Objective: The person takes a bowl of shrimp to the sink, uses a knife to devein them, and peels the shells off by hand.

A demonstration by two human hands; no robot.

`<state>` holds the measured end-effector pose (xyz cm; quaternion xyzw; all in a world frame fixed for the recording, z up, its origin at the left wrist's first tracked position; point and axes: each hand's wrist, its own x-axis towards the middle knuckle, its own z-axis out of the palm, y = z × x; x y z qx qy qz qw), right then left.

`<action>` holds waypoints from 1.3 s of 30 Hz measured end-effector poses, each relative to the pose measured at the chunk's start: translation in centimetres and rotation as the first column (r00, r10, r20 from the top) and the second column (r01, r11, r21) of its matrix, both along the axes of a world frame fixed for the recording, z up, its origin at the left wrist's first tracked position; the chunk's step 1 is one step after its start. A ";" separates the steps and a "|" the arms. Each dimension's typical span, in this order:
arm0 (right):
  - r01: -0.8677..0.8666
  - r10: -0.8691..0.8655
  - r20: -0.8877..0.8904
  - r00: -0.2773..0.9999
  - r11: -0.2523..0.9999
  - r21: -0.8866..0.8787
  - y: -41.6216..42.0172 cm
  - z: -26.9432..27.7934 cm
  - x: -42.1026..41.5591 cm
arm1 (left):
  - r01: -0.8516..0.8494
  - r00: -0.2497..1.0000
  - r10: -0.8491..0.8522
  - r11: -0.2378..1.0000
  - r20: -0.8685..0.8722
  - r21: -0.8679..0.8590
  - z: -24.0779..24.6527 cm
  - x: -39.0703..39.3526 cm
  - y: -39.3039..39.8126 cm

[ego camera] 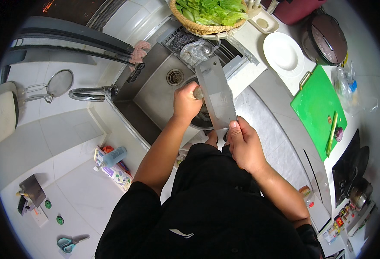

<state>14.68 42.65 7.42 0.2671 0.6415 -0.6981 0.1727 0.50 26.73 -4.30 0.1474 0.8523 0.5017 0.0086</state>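
My right hand [246, 142] grips a metal cleaver [217, 94] at its near end, its thumb on the blade. The broad blade points away from me, with a small hole at the far corner. My left hand [187, 102] is closed around a small brownish piece [198, 93] that shows beside the blade's left edge; what it is cannot be settled. Beneath the blade is a round metal bowl [194, 124], partly hidden, with dark contents. It sits at the near right side of the stainless steel sink [157, 94], whose drain [175, 77] is visible.
A wicker basket [190, 26] of lettuce stands beyond the sink. To the right are a white plate [283, 53], a rice cooker [325, 39] and a green cutting board [316, 100] bearing scallion and a purple bulb. The faucet [89, 94] is left; a blue bottle [114, 157] stands nearer.
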 end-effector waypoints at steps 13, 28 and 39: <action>0.022 -0.021 -0.075 0.997 1.000 0.015 -0.3 -0.8 -1.0 | -0.048 0.997 0.043 0.995 -0.062 -0.083 -0.4 0.4 0.3; -0.035 0.035 0.008 0.999 0.993 0.111 -0.2 -0.5 -1.1 | -0.079 0.991 0.071 0.994 -0.109 -0.072 -0.9 0.1 -0.3; -0.044 0.044 0.001 0.999 0.995 0.085 -0.1 -0.9 -0.9 | -0.099 0.995 0.097 0.994 -0.037 -0.041 -1.4 0.5 -0.4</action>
